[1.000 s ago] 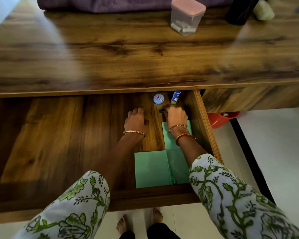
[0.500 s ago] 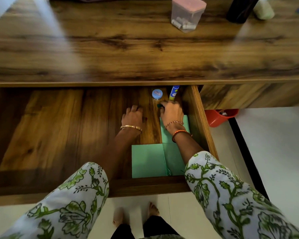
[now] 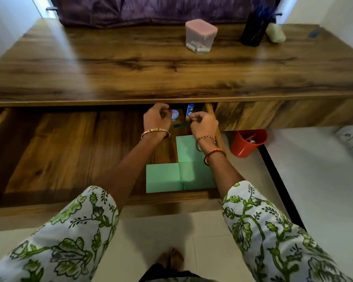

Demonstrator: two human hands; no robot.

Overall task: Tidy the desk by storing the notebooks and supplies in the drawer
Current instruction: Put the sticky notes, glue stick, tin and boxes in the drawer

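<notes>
Both hands (image 3: 157, 120) lifted, flat green notebooks (image 3: 194, 171)

On the tabletop (image 3: 130, 64): one clear container (image 3: 200, 37) with pink lid, small white pieces inside; one dark pen holder (image 3: 252, 30) with blue pens; one pale roll (image 3: 275, 33) just beside it. Behind: purple cloth (image 3: 161, 9). On the floor (image 3: 314, 180), right: red bucket (image 3: 247, 144).
</notes>
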